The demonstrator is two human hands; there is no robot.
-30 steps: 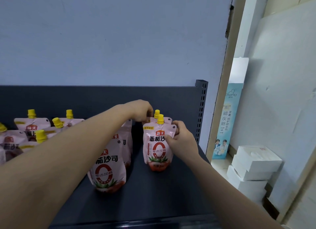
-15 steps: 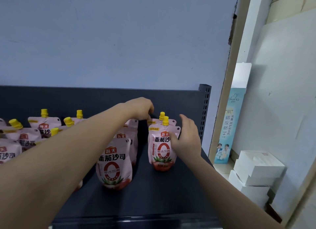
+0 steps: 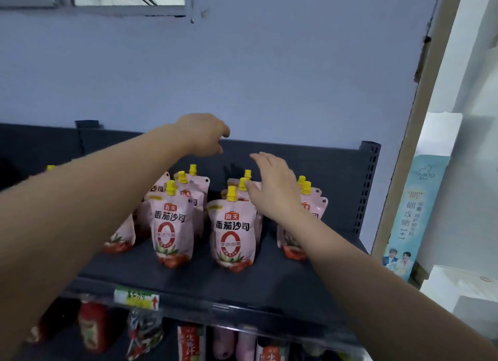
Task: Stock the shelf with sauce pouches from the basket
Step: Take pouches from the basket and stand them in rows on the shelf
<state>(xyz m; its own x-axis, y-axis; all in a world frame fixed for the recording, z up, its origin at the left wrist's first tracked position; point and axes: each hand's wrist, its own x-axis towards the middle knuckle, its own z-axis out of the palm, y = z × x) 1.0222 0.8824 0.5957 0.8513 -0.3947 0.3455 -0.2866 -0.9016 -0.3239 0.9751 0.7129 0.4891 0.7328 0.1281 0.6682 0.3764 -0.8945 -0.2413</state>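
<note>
Several pink sauce pouches with yellow caps stand in rows on the dark top shelf [image 3: 269, 280]. One front pouch [image 3: 172, 226] stands left of centre and another front pouch [image 3: 234, 231] stands beside it. A further row of pouches [image 3: 314, 201] stands at the right, partly behind my forearm. My left hand [image 3: 202, 133] hovers above the back pouches with fingers loosely curled, holding nothing. My right hand [image 3: 272, 188] is spread with fingers straight, over the middle row's caps, and I cannot tell if it touches them. The basket is out of view.
The shelf's perforated upright [image 3: 367, 183] closes its right end. A lower shelf holds red and dark packets [image 3: 94, 331] under a price tag [image 3: 136, 297]. A blue paper box [image 3: 415, 215] and white boxes [image 3: 458, 282] stand at the right by the wall.
Both hands have let go of the pouches and lifted. The view has drawn back and tilted, so more pouches and the lower shelf show.
</note>
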